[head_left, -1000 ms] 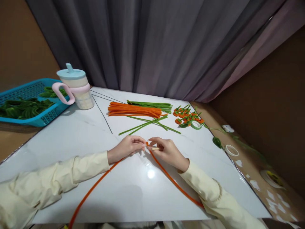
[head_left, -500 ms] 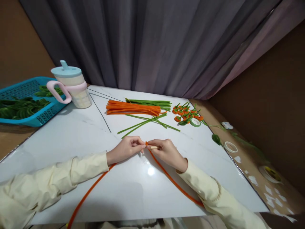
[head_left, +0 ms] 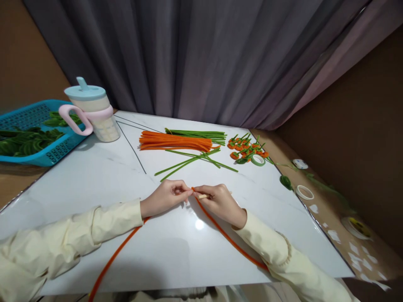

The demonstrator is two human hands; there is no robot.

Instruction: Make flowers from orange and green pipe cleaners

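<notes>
Between the fingertips of both hands is the middle of a long orange pipe cleaner. One end runs down to the right under my right sleeve, the other passes beneath my left wrist toward the front edge. My left hand pinches the pipe cleaner with thumb and forefinger. Opposite it, my right hand pinches the same spot and also keeps a thin pale wooden stick within its fingers. Just beyond the hands lie several loose green pipe cleaners, crossing each other.
Behind are bundles of orange pipe cleaners and green pipe cleaners. Small orange flowers and a green tape roll lie right. A cup and blue basket stand left. White tape lies by the right edge.
Both hands stay almost in place, still pinching the orange pipe cleaner. The small orange bend between the fingertips looks lower and less upright. The view has shifted slightly.
</notes>
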